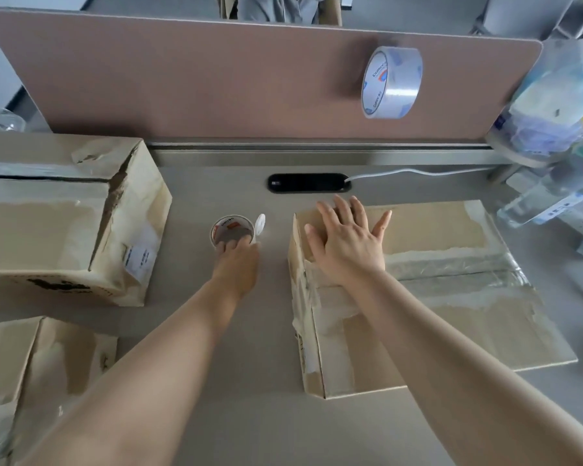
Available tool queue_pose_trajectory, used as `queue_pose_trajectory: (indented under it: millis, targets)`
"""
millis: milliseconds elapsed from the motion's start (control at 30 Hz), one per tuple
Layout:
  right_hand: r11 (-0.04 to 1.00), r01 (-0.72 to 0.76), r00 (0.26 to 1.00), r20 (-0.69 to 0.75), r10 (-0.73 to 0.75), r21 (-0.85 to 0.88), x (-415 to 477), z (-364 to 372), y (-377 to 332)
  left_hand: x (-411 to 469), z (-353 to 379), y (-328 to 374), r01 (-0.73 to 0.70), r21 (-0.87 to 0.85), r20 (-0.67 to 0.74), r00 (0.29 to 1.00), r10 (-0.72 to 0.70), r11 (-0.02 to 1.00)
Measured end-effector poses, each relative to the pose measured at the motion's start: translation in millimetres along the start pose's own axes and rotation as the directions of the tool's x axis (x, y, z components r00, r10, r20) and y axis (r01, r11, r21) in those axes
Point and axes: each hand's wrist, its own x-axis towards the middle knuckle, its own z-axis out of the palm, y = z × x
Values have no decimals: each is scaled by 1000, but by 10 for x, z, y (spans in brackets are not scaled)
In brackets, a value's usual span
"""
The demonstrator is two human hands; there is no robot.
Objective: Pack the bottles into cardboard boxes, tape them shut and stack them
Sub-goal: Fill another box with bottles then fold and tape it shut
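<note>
Taping step: one hand steadies the box, the other takes the tape.

The worn cardboard box (pixel 451 297) lies on the desk under the right hand (pixel 347 243), which is flat with fingers spread. The left hand (pixel 236 264) hooks curled fingers into the tape roll (pixel 231 227) just beside the box. Blurred wrapped packs (pixel 552 95) at the right edge are probably the bottles. New tape may grip poorly over the ragged old strips, and pulling it could slide the box.

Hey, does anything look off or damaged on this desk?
Yes. A clear tape roll appears high in front of the divider with nothing visibly holding it, and the left cardboard box is torn along its top edge.
</note>
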Motion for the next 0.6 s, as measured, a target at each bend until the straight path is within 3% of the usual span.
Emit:
queue_pose_trajectory:
  millis: [67, 133, 167, 233, 267, 300, 433, 600]
  targets:
    - [1000, -10, 1000, 5, 10, 5, -9, -1, -4, -54, 4, 30, 14, -77, -50, 999, -18, 997]
    - [1000, -9, 1000, 3, 9, 10, -11, -5, 0, -145, 8, 110, -61, -302, -256, 966, -20, 951]
    - [1000, -8, 1000, -1, 8, 14, -12, -10, 2, -215, -18, 156, -139, -497, -329, 944, -38, 856]
    - [1000, -2, 1000, -6, 3, 26, -14, -25, 10, -402, -141, 253, -191, -864, -241, 969, -49, 465]
    - [999, 1, 1000, -8, -1, 35, -15, -33, 14, -491, -190, 280, -160, -940, -178, 983, -32, 302]
    - [999, 4, 1000, -13, -4, 46, -16, -39, 18, -566, -232, 298, -130, -967, -135, 991, -5, 221]
    - [996, 1, 1000, -19, 0, 84, -39, -66, 30, -754, -316, 317, -123, -971, -92, 984, 152, 203]
    - [991, 5, 1000, -19, -2, 134, -88, -116, 73, -828, -386, 361, -97, -983, -57, 969, 242, 155]
